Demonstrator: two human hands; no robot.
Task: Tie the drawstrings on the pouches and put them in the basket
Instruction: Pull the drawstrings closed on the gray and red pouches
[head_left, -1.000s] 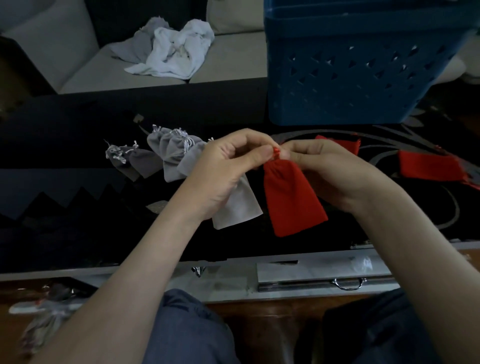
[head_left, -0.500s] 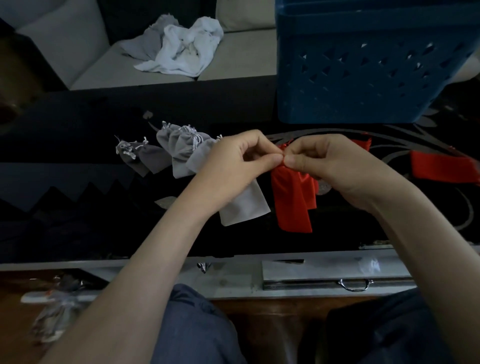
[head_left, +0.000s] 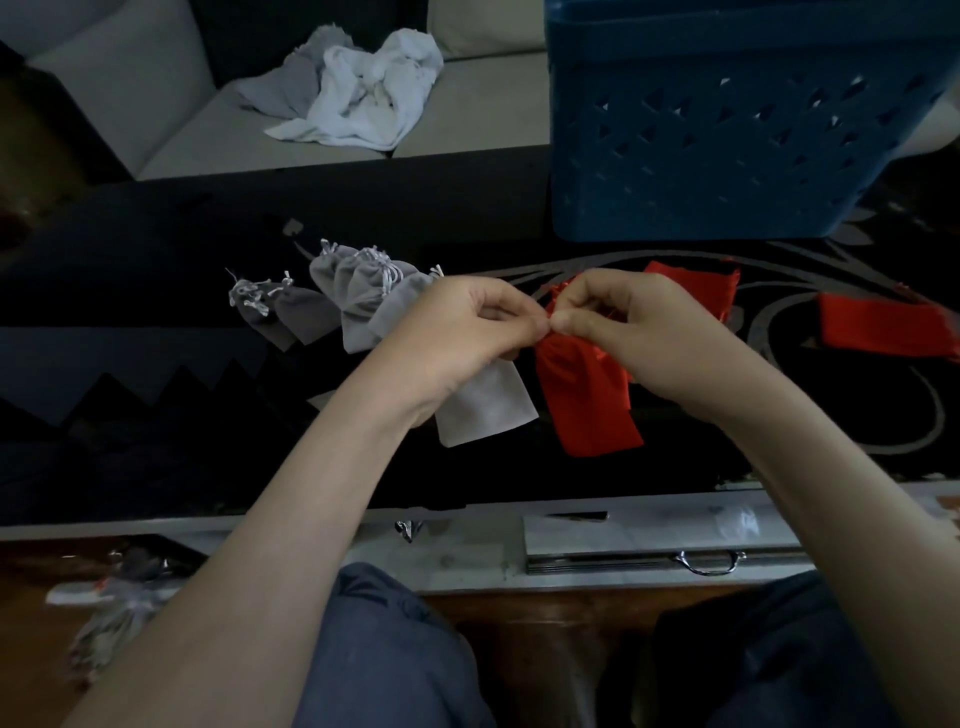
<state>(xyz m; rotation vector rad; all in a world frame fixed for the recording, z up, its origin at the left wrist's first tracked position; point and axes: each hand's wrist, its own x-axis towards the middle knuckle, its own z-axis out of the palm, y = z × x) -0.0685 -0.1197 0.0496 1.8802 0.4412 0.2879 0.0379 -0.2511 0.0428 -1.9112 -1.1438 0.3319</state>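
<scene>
A red pouch (head_left: 584, 400) hangs over the dark table, held at its gathered top. My left hand (head_left: 467, 332) and my right hand (head_left: 634, 332) both pinch its drawstrings, fingertips touching in the middle. The pouch body is bunched and narrow. Several grey pouches (head_left: 358, 301) lie to the left, one pale grey pouch (head_left: 485, 408) partly under my left wrist. Two more red pouches lie flat on the right: one (head_left: 711, 286) behind my right hand, another (head_left: 883, 327) near the right edge. The blue basket (head_left: 727, 124) stands at the back right.
A pile of white and grey cloth (head_left: 358, 98) lies on a pale sofa behind the table. The table's front edge has a drawer with a metal handle (head_left: 709, 564). My knees are below it. Some grey items lie on the floor at the lower left.
The red pouch's top has been drawn shut, so its body went from flat and wide to bunched and narrow. Both hands stayed pinched together at the drawstrings.
</scene>
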